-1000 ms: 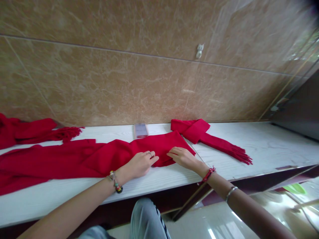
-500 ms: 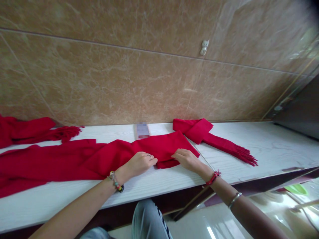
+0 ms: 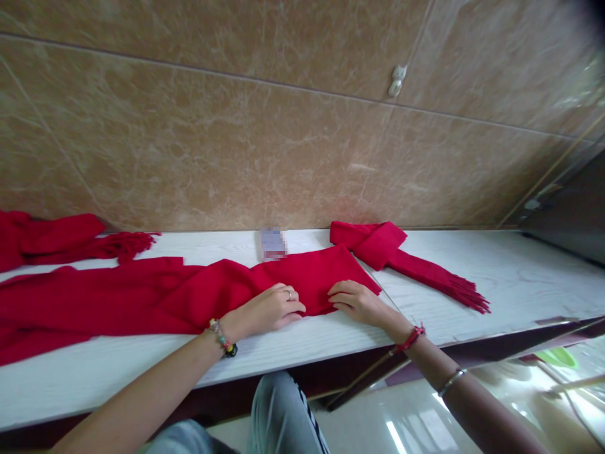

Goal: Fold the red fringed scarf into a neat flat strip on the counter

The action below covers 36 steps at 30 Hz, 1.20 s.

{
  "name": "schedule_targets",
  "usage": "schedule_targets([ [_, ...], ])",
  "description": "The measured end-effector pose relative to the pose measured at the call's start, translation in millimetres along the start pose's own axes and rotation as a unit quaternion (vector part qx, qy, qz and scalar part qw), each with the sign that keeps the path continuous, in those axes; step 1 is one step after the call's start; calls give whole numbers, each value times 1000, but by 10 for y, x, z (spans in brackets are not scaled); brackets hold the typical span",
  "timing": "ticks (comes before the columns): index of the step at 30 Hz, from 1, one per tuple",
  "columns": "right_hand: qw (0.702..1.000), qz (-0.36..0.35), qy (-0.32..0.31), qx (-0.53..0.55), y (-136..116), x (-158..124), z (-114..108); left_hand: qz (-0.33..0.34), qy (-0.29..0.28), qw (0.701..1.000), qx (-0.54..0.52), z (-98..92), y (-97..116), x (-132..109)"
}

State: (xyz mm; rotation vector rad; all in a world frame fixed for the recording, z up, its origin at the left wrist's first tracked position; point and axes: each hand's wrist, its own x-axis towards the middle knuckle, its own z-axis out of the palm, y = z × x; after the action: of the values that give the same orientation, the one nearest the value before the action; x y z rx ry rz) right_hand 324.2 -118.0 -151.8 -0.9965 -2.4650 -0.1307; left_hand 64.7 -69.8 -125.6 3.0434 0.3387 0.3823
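A long red scarf (image 3: 203,296) lies along the white tabletop, wavy at its middle and left, smoother toward its squared right end. On the near edge of that right part rests my left hand (image 3: 271,309), fingers stretched out over the cloth and slightly apart. My right hand (image 3: 359,302) touches the same part close to the end corner, its fingers extended and lying on the fabric. Neither hand grips the cloth. The undersides of both hands are hidden.
Behind the right end is a second red scarf (image 3: 382,246), crossed over itself with its fringe to the right. More red fringed cloth (image 3: 61,233) lies at the far left. A blurred small card or packet (image 3: 273,244) sits by the tiled wall (image 3: 212,145).
Both hands have loosened from pinching the near edge and now lie on the cloth. The raised fold between them has gone down flat. The camera view has shifted slightly.
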Motion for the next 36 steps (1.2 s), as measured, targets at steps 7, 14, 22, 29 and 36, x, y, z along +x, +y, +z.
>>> schedule_targets([
  [7, 997, 64, 26, 37, 95, 340, -87, -93, 32, 995, 25, 154, -64, 106],
  [14, 995, 95, -43, -6, 381, 1135, 137, -105, -23, 993, 45, 259, -108, -4],
  [22, 987, 123, -100, 4, 696, 1473, 392, -149, -56, 987, 10, 195, -101, -53],
  [29, 979, 173, -111, -16, 748, 1496, 437, -148, -78, 986, -11, 172, -84, -45],
  [36, 986, 153, -64, -26, 601, 1386, 420, -203, -94, 974, -26, 154, -45, -43],
])
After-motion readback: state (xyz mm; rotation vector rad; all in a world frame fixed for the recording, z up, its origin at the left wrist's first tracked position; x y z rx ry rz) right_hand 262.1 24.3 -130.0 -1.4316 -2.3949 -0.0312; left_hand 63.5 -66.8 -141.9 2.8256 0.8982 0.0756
